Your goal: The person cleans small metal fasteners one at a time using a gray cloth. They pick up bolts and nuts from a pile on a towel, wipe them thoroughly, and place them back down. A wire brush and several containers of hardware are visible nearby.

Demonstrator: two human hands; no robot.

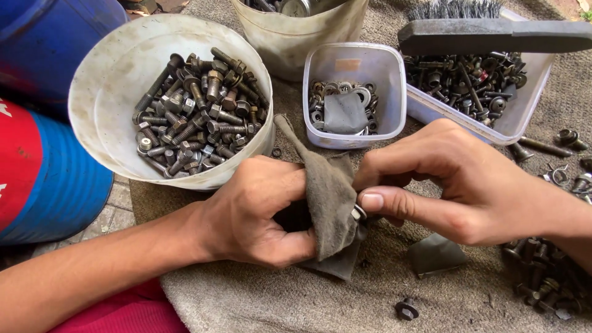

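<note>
We saw a round white bucket (105,92) full of dark bolts, with a blue barrel (55,185) beside it. A square clear tub (394,92) held washers, and a longer tub (524,111) held mixed hardware under a black wire brush (493,34). A loose nut (407,308) lay on the grey carpet (277,302).

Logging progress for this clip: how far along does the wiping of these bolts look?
Done, apparently: the round white tub holds many grey bolts, though their cleanness cannot be judged. In hand: the left hand holds a grey-brown cloth while the right hand pinches a small metal fastener against it. Left, probably: a dark pile of bolts by the right wrist, and one loose flanged nut on the mat.
</note>
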